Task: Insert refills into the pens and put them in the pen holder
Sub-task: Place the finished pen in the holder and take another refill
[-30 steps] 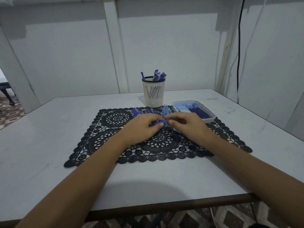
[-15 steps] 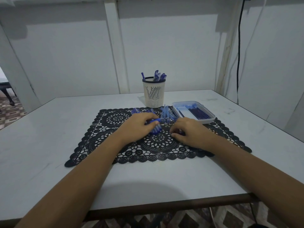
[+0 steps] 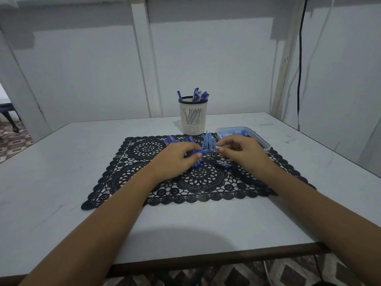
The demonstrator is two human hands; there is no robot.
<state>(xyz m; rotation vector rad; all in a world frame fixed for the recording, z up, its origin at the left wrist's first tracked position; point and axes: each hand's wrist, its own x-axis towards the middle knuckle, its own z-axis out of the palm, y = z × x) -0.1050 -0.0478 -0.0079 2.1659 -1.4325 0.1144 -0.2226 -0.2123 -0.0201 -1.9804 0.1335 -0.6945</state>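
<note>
Over the black lace mat (image 3: 132,168), the left hand (image 3: 175,162) grips a blue pen barrel (image 3: 199,152) with curled fingers, holding it level so that its end faces the right hand (image 3: 243,155). The right thumb and forefinger pinch a small part (image 3: 216,149) at that end; whether it is a refill tip or a nose cone cannot be told. Loose refills (image 3: 207,140) lie just behind, within reach. The pen holder (image 3: 193,118) stands beyond the mat, already holding several finished pens (image 3: 199,95).
</note>
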